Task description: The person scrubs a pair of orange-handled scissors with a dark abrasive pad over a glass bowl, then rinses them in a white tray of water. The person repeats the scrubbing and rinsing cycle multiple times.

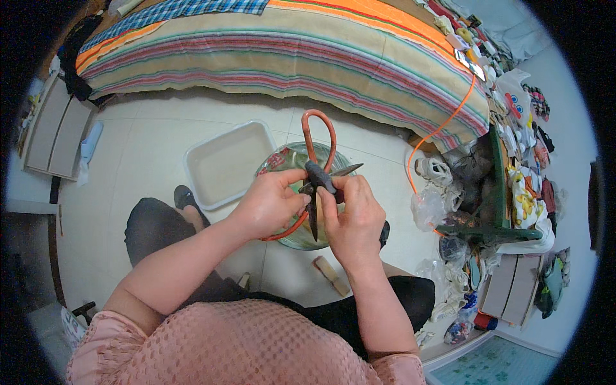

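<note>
A pair of scissors with large red-orange loop handles point(332, 134) is held over a round glass-like lid or basin point(308, 236). Its dark blades stand apart, one pointing right, the other towards me. My left hand point(274, 204) grips the scissors near the pivot, with one handle loop reaching below it. My right hand point(353, 211) pinches a dark grey cylindrical piece point(320, 176), which lies across the scissors by the pivot; its material I cannot tell. The fingertips of my left hand also come close to that grey piece.
A white rectangular basin point(211, 199) stands on the tiled floor at the left. A wooden-handled brush or block point(331, 275) lies near my feet. Beyond is a bed with a striped cover point(288, 57). An orange cable point(435, 132), plastic bags, shoes and a green frame point(500, 178) are at the right.
</note>
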`<action>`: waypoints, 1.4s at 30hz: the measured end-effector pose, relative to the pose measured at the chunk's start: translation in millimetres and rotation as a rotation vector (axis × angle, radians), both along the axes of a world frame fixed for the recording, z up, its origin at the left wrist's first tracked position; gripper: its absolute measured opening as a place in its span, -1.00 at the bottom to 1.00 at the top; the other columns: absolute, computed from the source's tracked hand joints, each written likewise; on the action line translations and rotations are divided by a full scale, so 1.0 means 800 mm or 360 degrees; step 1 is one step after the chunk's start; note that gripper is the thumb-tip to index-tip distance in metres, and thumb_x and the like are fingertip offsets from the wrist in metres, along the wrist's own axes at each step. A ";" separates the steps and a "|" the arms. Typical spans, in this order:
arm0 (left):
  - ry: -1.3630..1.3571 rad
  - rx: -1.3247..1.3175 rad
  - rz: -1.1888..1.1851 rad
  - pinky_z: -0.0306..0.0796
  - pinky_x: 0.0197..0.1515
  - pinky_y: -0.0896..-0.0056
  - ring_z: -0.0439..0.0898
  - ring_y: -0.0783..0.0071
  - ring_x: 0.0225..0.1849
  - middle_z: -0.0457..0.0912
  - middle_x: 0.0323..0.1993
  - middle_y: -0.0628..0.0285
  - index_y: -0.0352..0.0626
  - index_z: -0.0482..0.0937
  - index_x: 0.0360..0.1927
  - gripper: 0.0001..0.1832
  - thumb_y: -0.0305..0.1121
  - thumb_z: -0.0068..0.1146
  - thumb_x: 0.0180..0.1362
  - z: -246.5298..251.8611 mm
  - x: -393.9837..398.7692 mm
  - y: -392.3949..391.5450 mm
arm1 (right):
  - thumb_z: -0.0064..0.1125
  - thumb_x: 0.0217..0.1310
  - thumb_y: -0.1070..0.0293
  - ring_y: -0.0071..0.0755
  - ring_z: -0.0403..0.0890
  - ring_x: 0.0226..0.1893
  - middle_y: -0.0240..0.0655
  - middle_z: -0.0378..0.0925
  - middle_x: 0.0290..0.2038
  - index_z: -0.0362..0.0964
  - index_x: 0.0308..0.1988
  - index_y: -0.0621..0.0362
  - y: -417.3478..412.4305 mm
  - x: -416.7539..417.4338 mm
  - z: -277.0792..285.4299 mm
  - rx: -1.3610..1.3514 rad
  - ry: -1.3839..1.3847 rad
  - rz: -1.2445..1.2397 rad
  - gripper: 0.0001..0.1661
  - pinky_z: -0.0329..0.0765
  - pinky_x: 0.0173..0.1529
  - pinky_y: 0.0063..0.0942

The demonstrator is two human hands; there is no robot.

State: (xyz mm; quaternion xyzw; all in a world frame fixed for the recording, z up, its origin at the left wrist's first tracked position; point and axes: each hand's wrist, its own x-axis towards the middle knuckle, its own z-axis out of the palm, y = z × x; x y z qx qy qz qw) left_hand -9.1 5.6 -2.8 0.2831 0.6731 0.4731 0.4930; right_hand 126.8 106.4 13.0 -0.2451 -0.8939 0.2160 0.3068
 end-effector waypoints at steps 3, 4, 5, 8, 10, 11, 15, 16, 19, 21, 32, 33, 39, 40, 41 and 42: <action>0.0038 -0.0013 -0.0050 0.31 -0.61 0.55 0.45 0.67 -0.67 0.61 -0.56 0.35 -0.22 0.45 0.27 -0.52 -0.50 0.12 0.24 0.009 0.002 0.000 | 0.35 0.10 0.42 -0.12 0.62 -0.46 -0.19 0.53 -0.41 0.46 -0.29 0.20 0.042 0.010 -0.002 -0.0057 0.0072 -0.0314 -0.79 0.53 -0.37 -0.26; 0.0046 0.0001 -0.0074 0.31 -0.61 0.55 0.45 0.67 -0.66 0.61 -0.56 0.34 -0.22 0.44 0.27 -0.51 -0.50 0.12 0.24 0.014 0.003 0.004 | 0.35 0.10 0.41 -0.12 0.62 -0.46 -0.17 0.53 -0.41 0.46 -0.28 0.20 0.056 0.011 0.001 0.0032 0.0120 -0.0381 -0.78 0.53 -0.39 -0.25; 0.0001 0.0030 -0.0044 0.31 -0.61 0.55 0.45 0.67 -0.66 0.61 -0.55 0.34 -0.22 0.44 0.27 -0.51 -0.50 0.12 0.24 0.014 0.003 0.005 | 0.35 0.10 0.41 -0.11 0.62 -0.46 -0.17 0.53 -0.41 0.46 -0.28 0.20 0.055 0.011 0.001 0.0027 0.0119 -0.0331 -0.79 0.53 -0.39 -0.25; -0.0028 0.0054 -0.0005 0.31 -0.61 0.55 0.44 0.67 -0.66 0.62 -0.54 0.34 -0.23 0.43 0.28 -0.50 -0.50 0.12 0.24 -0.002 0.000 0.000 | 0.35 0.10 0.42 -0.10 0.62 -0.46 -0.18 0.53 -0.41 0.46 -0.30 0.19 0.014 0.004 -0.007 0.0043 0.0106 -0.0094 -0.80 0.53 -0.39 -0.26; 0.0085 0.0033 -0.0022 0.31 -0.61 0.55 0.44 0.67 -0.66 0.61 -0.54 0.34 -0.23 0.42 0.28 -0.50 -0.50 0.13 0.24 -0.008 -0.002 -0.004 | 0.37 0.09 0.41 -0.09 0.62 -0.46 -0.18 0.54 -0.40 0.46 -0.28 0.18 0.010 0.003 -0.008 -0.0013 0.0049 -0.0083 -0.78 0.53 -0.39 -0.26; 0.0062 0.0033 -0.0022 0.31 -0.61 0.55 0.44 0.67 -0.66 0.61 -0.53 0.34 -0.23 0.42 0.28 -0.50 -0.50 0.13 0.24 -0.008 -0.001 -0.005 | 0.37 0.09 0.41 -0.09 0.62 -0.46 -0.18 0.54 -0.40 0.46 -0.28 0.18 0.029 0.007 -0.012 0.0001 0.0076 -0.0153 -0.77 0.53 -0.39 -0.26; -0.0004 0.0086 0.0017 0.31 -0.60 0.56 0.43 0.68 -0.66 0.60 -0.56 0.37 -0.23 0.42 0.28 -0.50 -0.50 0.14 0.24 0.001 -0.001 0.005 | 0.35 0.10 0.44 -0.12 0.62 -0.46 -0.18 0.55 -0.39 0.46 -0.26 0.19 0.048 0.012 0.000 0.0006 0.0065 -0.0331 -0.78 0.52 -0.38 -0.26; -0.0008 0.0074 0.0048 0.30 -0.60 0.56 0.43 0.68 -0.66 0.60 -0.57 0.38 -0.23 0.43 0.28 -0.50 -0.50 0.14 0.24 -0.002 -0.002 0.001 | 0.35 0.10 0.44 -0.12 0.62 -0.46 -0.18 0.55 -0.39 0.45 -0.25 0.19 0.028 0.008 -0.004 0.0040 0.0042 -0.0190 -0.78 0.53 -0.38 -0.27; 0.0229 0.0002 -0.0019 0.30 -0.61 0.56 0.43 0.69 -0.66 0.59 -0.59 0.39 -0.23 0.44 0.27 -0.50 -0.51 0.14 0.23 0.002 -0.007 -0.005 | 0.35 0.09 0.42 -0.12 0.63 -0.46 -0.19 0.56 -0.39 0.46 -0.25 0.18 0.007 0.003 -0.004 -0.0007 0.0007 -0.0114 -0.77 0.54 -0.38 -0.28; 0.0081 -0.0001 -0.0030 0.31 -0.61 0.56 0.43 0.68 -0.67 0.58 -0.59 0.39 -0.23 0.44 0.27 -0.51 -0.51 0.14 0.23 0.010 -0.002 0.000 | 0.36 0.09 0.41 -0.12 0.64 -0.45 -0.19 0.56 -0.39 0.47 -0.26 0.17 0.046 0.011 0.002 -0.0005 0.0028 -0.0366 -0.77 0.55 -0.37 -0.28; 0.0026 0.0014 0.0014 0.33 -0.62 0.52 0.45 0.65 -0.68 0.59 -0.59 0.35 -0.25 0.48 0.22 -0.54 -0.50 0.13 0.21 0.018 -0.002 0.006 | 0.35 0.10 0.39 -0.10 0.62 -0.46 -0.17 0.55 -0.38 0.47 -0.28 0.16 0.049 0.006 0.001 -0.0032 0.0092 -0.0290 -0.79 0.53 -0.39 -0.23; 0.0039 0.0010 -0.0012 0.33 -0.61 0.52 0.45 0.65 -0.68 0.59 -0.59 0.35 -0.24 0.48 0.21 -0.55 -0.50 0.14 0.21 0.014 -0.004 0.006 | 0.35 0.11 0.40 -0.10 0.62 -0.46 -0.17 0.55 -0.38 0.47 -0.29 0.17 0.038 0.004 -0.003 -0.0050 0.0061 -0.0251 -0.80 0.53 -0.39 -0.22; -0.0039 -0.0022 0.0050 0.34 -0.61 0.52 0.45 0.65 -0.67 0.59 -0.60 0.36 -0.20 0.50 0.20 -0.56 -0.51 0.13 0.21 0.014 -0.003 0.001 | 0.35 0.14 0.42 -0.23 0.59 -0.48 -0.24 0.53 -0.45 0.44 -0.28 0.22 0.063 0.009 0.006 -0.0132 0.0150 -0.0388 -0.78 0.53 -0.35 -0.32; -0.0033 -0.0010 0.0033 0.34 -0.60 0.52 0.45 0.65 -0.67 0.60 -0.59 0.36 -0.20 0.49 0.21 -0.55 -0.51 0.13 0.21 0.017 -0.005 0.004 | 0.35 0.18 0.41 -0.39 0.56 -0.48 -0.39 0.50 -0.46 0.45 -0.25 0.24 0.073 0.015 0.012 -0.0780 0.0494 -0.0356 -0.77 0.52 -0.33 -0.43; -0.0026 0.0002 0.0016 0.34 -0.60 0.52 0.45 0.66 -0.67 0.60 -0.59 0.36 -0.20 0.49 0.21 -0.55 -0.51 0.13 0.22 0.018 -0.007 0.003 | 0.28 0.25 0.41 -0.49 0.53 -0.45 -0.51 0.43 -0.46 0.45 -0.23 0.20 0.080 0.024 0.023 -0.1265 0.0801 -0.0245 -0.84 0.56 -0.08 -0.29; -0.0022 0.0011 0.0006 0.34 -0.60 0.53 0.45 0.66 -0.67 0.60 -0.58 0.35 -0.20 0.48 0.22 -0.55 -0.51 0.12 0.22 0.018 -0.009 0.002 | 0.22 0.29 0.37 -0.49 0.52 -0.42 -0.48 0.41 -0.48 0.47 -0.22 0.15 0.078 0.034 0.039 -0.1772 0.1214 0.0124 -0.88 0.43 0.12 -0.16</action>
